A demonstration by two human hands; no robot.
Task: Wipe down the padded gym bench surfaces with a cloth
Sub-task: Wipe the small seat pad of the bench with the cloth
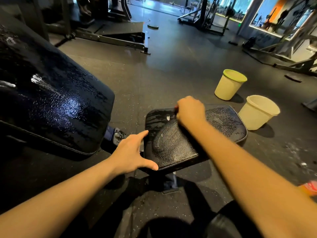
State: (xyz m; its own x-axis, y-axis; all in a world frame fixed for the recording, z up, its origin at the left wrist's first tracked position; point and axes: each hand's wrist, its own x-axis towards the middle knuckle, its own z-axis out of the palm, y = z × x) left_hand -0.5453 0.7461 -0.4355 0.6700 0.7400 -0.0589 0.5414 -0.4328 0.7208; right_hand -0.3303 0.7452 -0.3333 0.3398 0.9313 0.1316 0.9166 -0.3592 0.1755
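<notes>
The black padded seat (171,145) of the bench lies in the middle of the head view, with wet streaks on its far left part. My right hand (190,110) is curled in a fist on the seat's far side, gripping a dark cloth (175,108); only a sliver of the cloth shows at the fingers. My left hand (130,152) lies open at the seat's near left corner, thumb along the front edge. The large black back pad (51,100) rises at the left, wet and glossy.
Two pale plastic buckets stand on the rubber floor right of the seat, one with a green rim (229,85) and one plain (257,112). Gym machine frames (120,40) line the back. An orange-red object (310,187) lies at the right edge.
</notes>
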